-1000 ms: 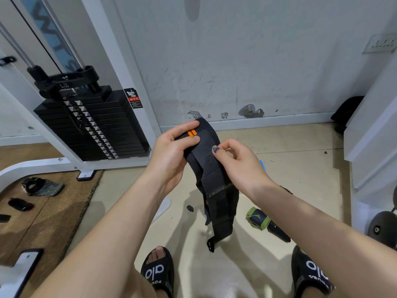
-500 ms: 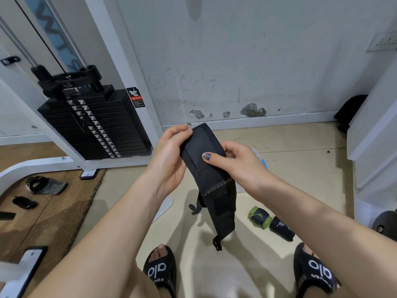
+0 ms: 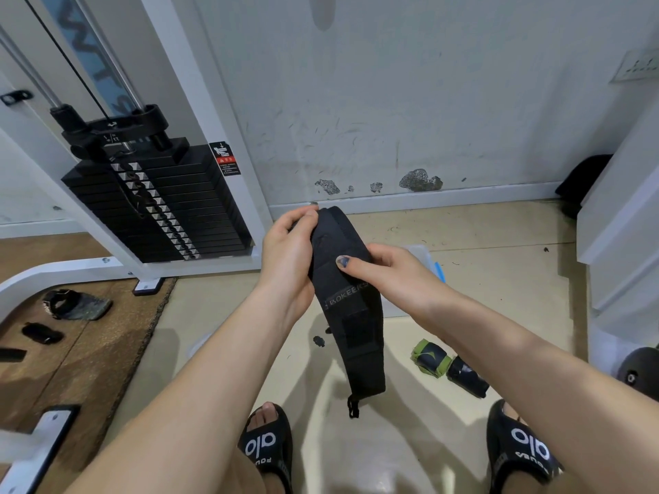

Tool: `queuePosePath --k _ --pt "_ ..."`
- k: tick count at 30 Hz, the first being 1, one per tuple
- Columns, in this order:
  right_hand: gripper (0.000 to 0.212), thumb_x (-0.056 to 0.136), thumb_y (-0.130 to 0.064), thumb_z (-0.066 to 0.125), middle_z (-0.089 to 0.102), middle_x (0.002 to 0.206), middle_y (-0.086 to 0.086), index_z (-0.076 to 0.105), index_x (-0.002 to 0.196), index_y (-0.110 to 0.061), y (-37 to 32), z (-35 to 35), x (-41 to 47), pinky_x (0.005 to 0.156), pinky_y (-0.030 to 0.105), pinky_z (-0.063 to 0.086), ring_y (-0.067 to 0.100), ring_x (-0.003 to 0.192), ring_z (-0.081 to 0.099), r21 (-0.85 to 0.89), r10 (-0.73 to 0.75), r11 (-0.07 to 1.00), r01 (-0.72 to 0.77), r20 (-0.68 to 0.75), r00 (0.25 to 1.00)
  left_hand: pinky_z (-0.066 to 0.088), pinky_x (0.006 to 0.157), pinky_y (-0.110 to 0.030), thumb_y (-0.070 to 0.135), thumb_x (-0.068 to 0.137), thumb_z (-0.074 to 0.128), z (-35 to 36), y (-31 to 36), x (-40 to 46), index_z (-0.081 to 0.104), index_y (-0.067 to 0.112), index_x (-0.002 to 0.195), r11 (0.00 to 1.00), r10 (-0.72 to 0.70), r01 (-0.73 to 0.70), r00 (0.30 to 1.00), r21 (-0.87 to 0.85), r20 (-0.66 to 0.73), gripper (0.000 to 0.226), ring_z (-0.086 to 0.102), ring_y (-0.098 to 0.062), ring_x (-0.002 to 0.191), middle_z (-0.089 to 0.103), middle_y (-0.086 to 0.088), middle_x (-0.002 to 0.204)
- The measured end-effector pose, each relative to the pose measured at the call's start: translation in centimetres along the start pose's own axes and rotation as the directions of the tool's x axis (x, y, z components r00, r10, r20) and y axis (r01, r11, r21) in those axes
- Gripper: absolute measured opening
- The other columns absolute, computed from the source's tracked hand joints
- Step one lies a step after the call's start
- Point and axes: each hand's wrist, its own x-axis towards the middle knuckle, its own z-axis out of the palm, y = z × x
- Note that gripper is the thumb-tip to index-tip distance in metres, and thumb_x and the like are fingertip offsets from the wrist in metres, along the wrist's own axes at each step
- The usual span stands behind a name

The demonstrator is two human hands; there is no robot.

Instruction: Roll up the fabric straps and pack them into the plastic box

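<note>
A: How is the strap held?

B: The strap (image 3: 351,297) is pinched at its top fold by the left hand (image 3: 289,258) and pressed by the right hand's (image 3: 388,276) thumb; its tail hangs limp.

A: Handling?

B: Soft and light, it seems; a tight roll is best started at the top. The plastic box (image 3: 426,256) is glimpsed just behind the strap.

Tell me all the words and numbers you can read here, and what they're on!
"BOKEEKS": on the black strap held by the left hand and right hand.
"alo": on each black sandal, with smaller letters beneath, too small to read.
Red and white warning sticker on the weight machine: too small.
Markings above the weight stack: too blurred.
</note>
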Motion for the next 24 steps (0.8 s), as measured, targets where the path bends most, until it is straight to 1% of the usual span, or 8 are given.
queuePosePath --k 4,7,10,14,17,20,22,24 --pt "0.020 0.097 -0.018 0.069 0.075 0.087 0.008 0.072 0.103 0.001 -0.3 0.0 -0.1 0.061 0.018 0.052 0.011 0.071 0.069 0.041 -0.055 0.998 0.057 -0.049 0.997 0.060 0.065 -0.033 0.018 0.104 0.055 -0.3 0.3 0.4 0.060 0.002 0.131 0.997 -0.078 0.077 0.995 0.014 0.064 0.032 0.067 -0.023 0.084 0.070 -0.014 0.102" --pt "0.023 0.098 -0.018 0.068 0.074 0.087 0.010 0.071 0.105 0.004 -0.4 -0.4 -0.3 0.064 0.021 0.054 0.016 0.076 0.069 0.076 -0.068 0.995 0.072 -0.057 0.996 0.054 0.074 -0.035 0.027 0.102 0.057 -0.1 -0.4 -0.2 0.060 0.020 0.131 0.979 0.015 -0.031 0.997 0.204 0.082 0.030 0.067 -0.017 0.086 0.069 -0.002 0.103" --pt "0.023 0.099 -0.019 0.066 0.077 0.096 0.018 0.071 0.109 0.002 -0.5 -0.5 -0.3 0.067 0.022 0.056 0.018 0.080 0.071 0.104 -0.068 0.992 0.070 -0.017 0.998 0.059 0.082 -0.041 0.017 0.102 0.059 0.2 -0.7 -0.9 0.064 0.029 0.126 0.975 0.097 -0.116 0.990 0.191 0.103 0.027 0.070 -0.020 0.092 0.070 -0.010 0.111" --pt "0.019 0.101 -0.021 0.063 0.078 0.099 0.009 0.070 0.110 -0.005 -0.4 -0.3 -0.1 0.075 0.023 0.057 0.013 0.085 0.072 0.090 -0.059 0.994 0.057 0.026 0.998 0.058 0.070 -0.034 0.012 0.103 0.056 0.1 0.1 -0.5 0.069 0.017 0.119 0.981 0.127 -0.137 0.988 0.136 0.084 0.021 0.067 -0.018 0.084 0.070 -0.007 0.102" --pt "0.019 0.101 -0.021 0.063 0.075 0.091 0.003 0.068 0.107 -0.004 -0.1 -0.2 0.1 0.079 0.029 0.056 0.012 0.082 0.070 0.069 -0.067 0.995 0.065 0.025 0.997 0.057 0.075 -0.033 0.016 0.102 0.059 0.1 0.3 -0.3 0.071 0.011 0.114 0.990 0.075 -0.082 0.995 0.115 0.070 0.018 0.067 -0.018 0.091 0.072 -0.007 0.107" --pt "0.021 0.101 -0.017 0.063 0.074 0.091 0.006 0.067 0.108 0.002 -0.1 -0.1 0.2 0.077 0.029 0.055 0.014 0.081 0.069 0.098 -0.079 0.992 0.078 0.010 0.997 0.057 0.075 -0.033 0.016 0.098 0.065 0.0 0.3 -0.5 0.072 0.012 0.115 0.989 0.014 -0.033 0.991 0.143 0.131 0.019 0.068 -0.018 0.089 0.072 -0.006 0.104" --pt "0.016 0.101 -0.018 0.062 0.075 0.092 0.004 0.069 0.106 -0.004 -0.1 -0.2 0.2 0.078 0.028 0.056 0.015 0.083 0.070 0.124 -0.085 0.989 0.081 0.030 0.996 0.058 0.071 -0.032 0.012 0.097 0.066 -0.2 0.5 -0.5 0.073 0.013 0.113 0.986 0.011 -0.036 0.988 0.164 0.153 0.018 0.069 -0.020 0.086 0.073 -0.008 0.103" --pt "0.016 0.101 -0.022 0.064 0.077 0.100 0.002 0.071 0.110 -0.012 0.0 -0.3 0.3 0.086 0.032 0.057 0.016 0.092 0.073 0.066 -0.081 0.995 0.077 0.062 0.995 0.059 0.073 -0.034 0.012 0.097 0.066 -0.4 0.9 -0.1 0.074 0.011 0.113 0.991 0.010 -0.027 0.991 0.131 0.132 0.017 0.069 -0.021 0.086 0.073 -0.010 0.101"
